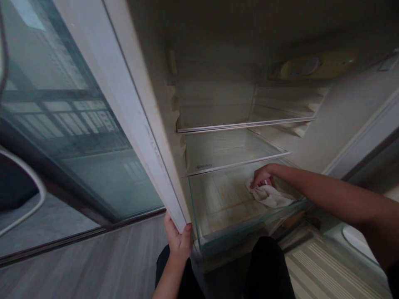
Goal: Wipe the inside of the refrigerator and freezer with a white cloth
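Note:
An open refrigerator (218, 87) stands in front of me, its inside dim. My right hand (264, 176) reaches into its lower part, fingers bunched on a white cloth (271, 195). Part of the cloth spreads over the stained glass bottom shelf (224, 203), which has yellowish-brown marks. At the refrigerator's left front edge (168, 182), my left hand (179, 238) is wrapped round the lower end, thumb on the front side. Two glass shelves with pale front trims, an upper one (246, 126) and a middle one (240, 164), sit above the cloth.
A yellowish lamp and dial housing (316, 65) is on the right inner wall. Left of the refrigerator are a sliding glass door (93, 166) and a white cable (39, 182). My knees (268, 265) are close to the bottom front, beside a striped mat (330, 265).

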`<state>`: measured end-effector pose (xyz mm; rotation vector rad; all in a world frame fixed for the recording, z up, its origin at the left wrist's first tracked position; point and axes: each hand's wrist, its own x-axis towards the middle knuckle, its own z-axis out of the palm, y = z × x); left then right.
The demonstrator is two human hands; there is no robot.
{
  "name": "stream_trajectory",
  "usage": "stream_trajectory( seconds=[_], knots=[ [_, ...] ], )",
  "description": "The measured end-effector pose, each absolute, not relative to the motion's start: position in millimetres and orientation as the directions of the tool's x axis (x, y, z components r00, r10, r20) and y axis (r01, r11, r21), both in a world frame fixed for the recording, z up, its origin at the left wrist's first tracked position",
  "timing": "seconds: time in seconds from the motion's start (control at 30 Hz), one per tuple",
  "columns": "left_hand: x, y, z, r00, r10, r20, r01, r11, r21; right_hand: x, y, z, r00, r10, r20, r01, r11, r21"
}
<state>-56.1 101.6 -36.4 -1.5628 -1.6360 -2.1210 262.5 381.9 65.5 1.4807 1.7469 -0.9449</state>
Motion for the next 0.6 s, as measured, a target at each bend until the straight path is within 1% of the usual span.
stream_trajectory(
  seconds=[0.2, 0.4, 0.47, 0.6],
  knots=[
    [-56, 101, -36, -0.494, 0.521, 0.696, 0.543, -0.440, 0.715, 259, 376, 70, -0.158, 0.538, -0.828, 0.987, 0.111, -0.116],
    [-55, 101, -34, -0.449, 0.492, 0.746, 0.584, -0.471, 0.662, 258, 372, 74, -0.153, 0.545, -0.824, 0.988, 0.109, -0.110],
    [-56, 102, -35, -0.453, 0.490, 0.745, 0.582, -0.470, 0.664, 255, 371, 77, -0.167, 0.555, -0.815, 0.982, 0.165, -0.089],
    [-57, 104, -38, -0.465, 0.473, 0.748, 0.577, -0.480, 0.661, 239, 371, 86, -0.222, 0.594, -0.774, 0.933, 0.359, 0.007]
  ],
)
